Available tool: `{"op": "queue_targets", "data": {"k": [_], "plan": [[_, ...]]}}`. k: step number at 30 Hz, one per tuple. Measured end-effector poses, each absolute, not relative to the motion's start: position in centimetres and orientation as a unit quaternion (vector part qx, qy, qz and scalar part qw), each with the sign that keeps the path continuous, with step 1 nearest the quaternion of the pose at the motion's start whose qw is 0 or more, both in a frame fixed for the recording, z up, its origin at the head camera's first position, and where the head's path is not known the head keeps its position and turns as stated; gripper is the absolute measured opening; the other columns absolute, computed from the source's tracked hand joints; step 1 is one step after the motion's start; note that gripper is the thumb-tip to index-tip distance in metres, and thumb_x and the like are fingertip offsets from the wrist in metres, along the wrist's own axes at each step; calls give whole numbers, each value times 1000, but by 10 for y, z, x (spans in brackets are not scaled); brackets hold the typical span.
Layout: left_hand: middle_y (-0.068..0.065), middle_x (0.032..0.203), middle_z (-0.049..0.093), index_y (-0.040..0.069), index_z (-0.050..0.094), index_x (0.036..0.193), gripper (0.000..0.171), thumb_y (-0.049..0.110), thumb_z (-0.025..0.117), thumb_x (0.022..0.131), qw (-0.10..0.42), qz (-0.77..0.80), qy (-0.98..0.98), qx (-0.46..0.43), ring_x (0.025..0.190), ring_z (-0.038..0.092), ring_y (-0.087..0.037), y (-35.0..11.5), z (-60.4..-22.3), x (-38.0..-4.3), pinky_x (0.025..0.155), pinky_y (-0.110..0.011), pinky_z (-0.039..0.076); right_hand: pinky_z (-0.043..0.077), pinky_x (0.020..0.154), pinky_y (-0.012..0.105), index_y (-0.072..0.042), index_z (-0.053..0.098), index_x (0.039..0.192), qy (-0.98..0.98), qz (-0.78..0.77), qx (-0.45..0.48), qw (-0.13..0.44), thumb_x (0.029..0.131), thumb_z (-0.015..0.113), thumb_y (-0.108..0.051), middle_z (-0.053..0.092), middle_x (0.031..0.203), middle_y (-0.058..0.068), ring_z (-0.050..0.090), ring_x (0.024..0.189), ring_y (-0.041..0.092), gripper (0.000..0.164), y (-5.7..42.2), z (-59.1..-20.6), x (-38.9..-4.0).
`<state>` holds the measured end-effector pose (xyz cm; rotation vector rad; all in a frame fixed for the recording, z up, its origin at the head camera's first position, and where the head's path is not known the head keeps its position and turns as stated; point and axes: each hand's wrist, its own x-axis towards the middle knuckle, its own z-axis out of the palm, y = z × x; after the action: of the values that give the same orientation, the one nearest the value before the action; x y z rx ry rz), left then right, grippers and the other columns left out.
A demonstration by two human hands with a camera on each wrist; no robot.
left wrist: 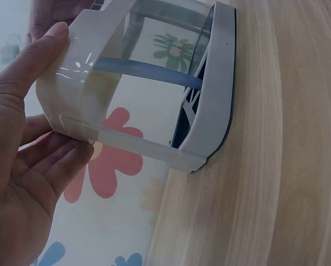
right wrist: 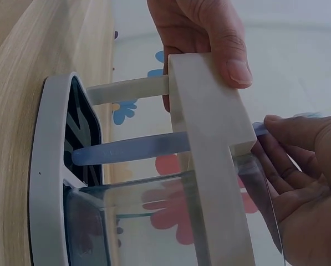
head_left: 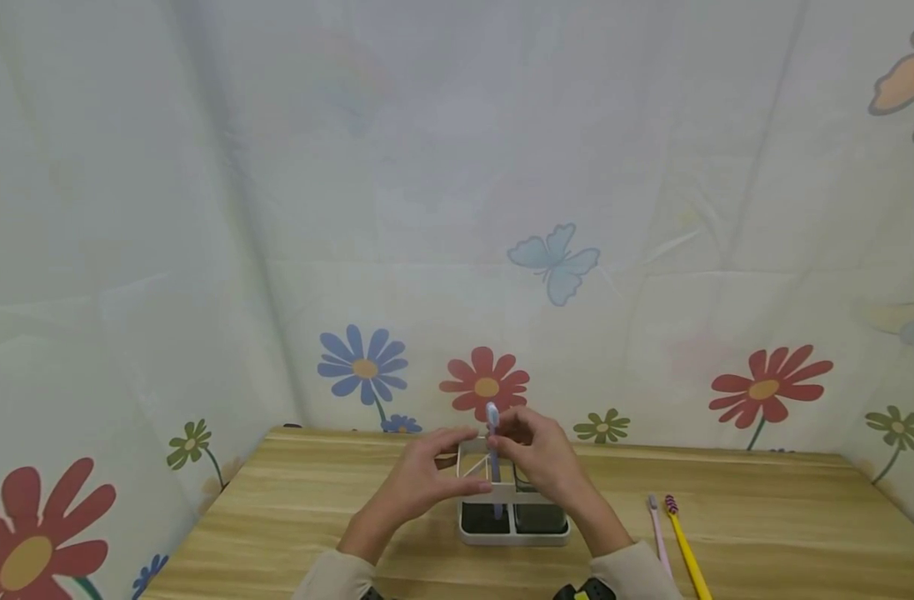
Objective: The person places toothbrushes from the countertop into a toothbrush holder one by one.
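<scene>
A white toothbrush holder (head_left: pixel 512 540) with a dark base tray stands on the table, its upper frame held up by posts. My left hand (head_left: pixel 415 477) grips that upper frame (left wrist: pixel 71 72) from the left, thumb on one side and fingers on the other. Between thumb and fingers, my right hand (head_left: pixel 544 460) pinches a blue-purple toothbrush (head_left: pixel 494 471) just above the frame. Bristles up, the toothbrush passes down through the frame, and its handle end (right wrist: pixel 85 156) is low at the base tray. Beside it in the holder sits a clear cup (right wrist: pixel 137 221).
Right of the holder, a pink toothbrush (head_left: pixel 659 533) and a yellow toothbrush (head_left: pixel 687 552) lie side by side on the wooden table (head_left: pixel 337 492). Behind the table hangs a white curtain (head_left: pixel 427 208) printed with flowers and butterflies.
</scene>
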<state>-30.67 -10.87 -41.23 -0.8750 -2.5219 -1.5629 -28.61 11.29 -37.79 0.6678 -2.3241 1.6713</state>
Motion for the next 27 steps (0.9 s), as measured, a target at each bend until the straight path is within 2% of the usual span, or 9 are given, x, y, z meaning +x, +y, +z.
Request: {"op": "queue_targets", "data": {"k": [7,11,17,27], "plan": [[-4,143,63,16,66,144,64,32,91,88,28,-507,-813,-285,133,60,-33,-109,-413,-307,108,-47,54,63,90,36,-3,71,115,-788,558,234,117,99,75,-6,74,106,6,71,99,24,16,109,-380,-286],[-3,144,64,18,66,144,63,32,91,88,32,-504,-815,-286,132,61,-29,-109,-413,-308,108,-46,54,63,92,38,-5,71,113,-789,554,234,127,99,76,-6,74,107,5,71,100,23,15,106,-381,-286],[-3,146,63,19,66,144,62,31,91,88,29,-506,-814,-284,133,60,-29,-109,-413,-309,108,-47,54,62,93,40,-5,71,115,-792,551,231,129,99,76,-6,74,107,4,71,101,24,16,105,-382,-286],[-5,146,62,19,67,143,62,31,91,87,31,-507,-813,-284,133,60,-31,-109,-413,-308,108,-48,54,62,87,33,-5,72,118,-798,545,229,118,100,76,-8,74,107,3,71,97,21,19,110,-381,-287]]}}
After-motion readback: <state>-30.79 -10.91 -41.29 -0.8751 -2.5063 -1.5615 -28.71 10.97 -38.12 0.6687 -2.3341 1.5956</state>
